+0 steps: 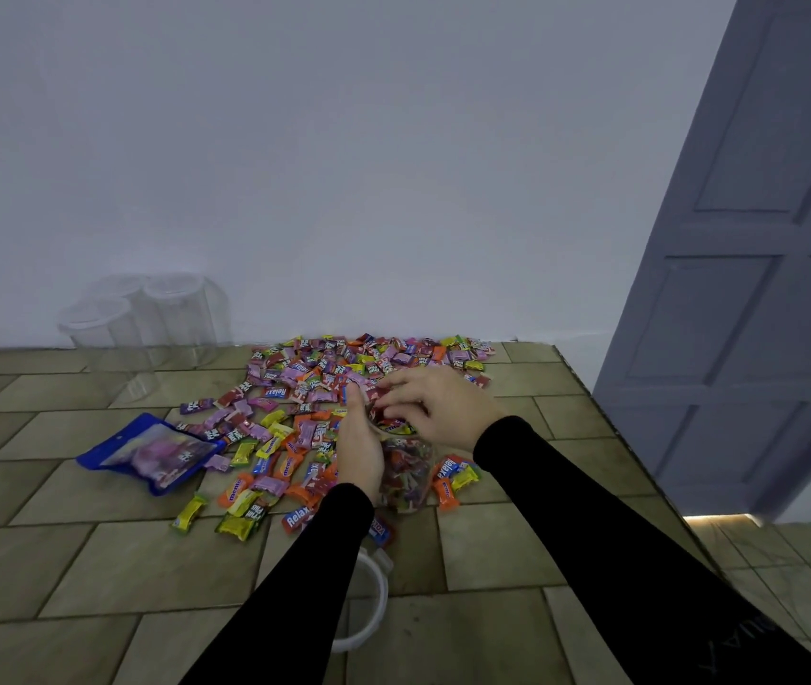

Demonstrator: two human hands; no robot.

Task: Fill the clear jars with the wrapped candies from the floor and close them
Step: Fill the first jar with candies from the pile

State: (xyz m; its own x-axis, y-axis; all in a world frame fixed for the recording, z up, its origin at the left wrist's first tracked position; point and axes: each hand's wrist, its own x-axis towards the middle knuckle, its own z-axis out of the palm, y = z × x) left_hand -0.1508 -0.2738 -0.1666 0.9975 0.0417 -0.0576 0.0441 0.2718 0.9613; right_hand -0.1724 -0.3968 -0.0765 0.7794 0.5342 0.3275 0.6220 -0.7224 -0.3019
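A clear jar (406,474) full of wrapped candies stands on the tiled floor in front of me. My left hand (359,447) grips its left side near the mouth. My right hand (435,405) hovers over the jar's mouth with curled fingers pinching candies into it. A wide pile of wrapped candies (324,383) in pink, yellow, orange and red spreads across the floor beyond and around the jar. A clear jar lid (369,600) with white rim lies on the floor below my left forearm.
Three empty clear jars (146,313) stand against the white wall at the back left. A torn blue candy bag (146,452) lies left of the pile. A grey-blue door (749,239) is at the right.
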